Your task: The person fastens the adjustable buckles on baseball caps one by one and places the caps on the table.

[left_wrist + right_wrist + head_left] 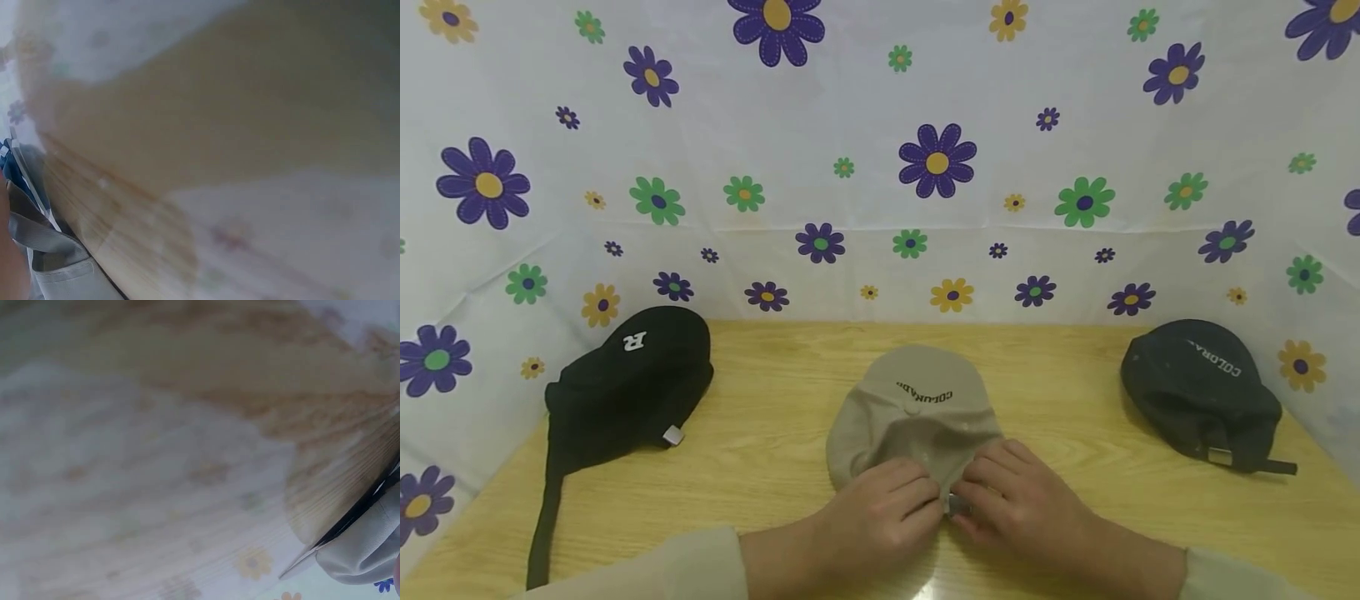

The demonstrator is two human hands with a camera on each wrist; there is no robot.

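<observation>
A beige baseball cap [925,383] lies at the middle of the table, its dark lettering upside down from here and its crown dented. At its near edge my left hand [887,508] grips the strap end with curled fingers. Close beside it, my right hand [1022,500] pinches the strap by the metal buckle [957,505]. The fingertips and most of the strap are hidden by the hands. Both wrist views are mostly blurred; beige cloth [69,278] shows low at the left in one, and cloth [362,540] at the right edge in the other.
At the left of the wooden table [775,417] a black cap [625,383] with a white letter trails its long strap [542,533] toward the front. A dark cap [1195,392] with light lettering and a buckle lies at the right. Behind hangs a flowered cloth [850,108].
</observation>
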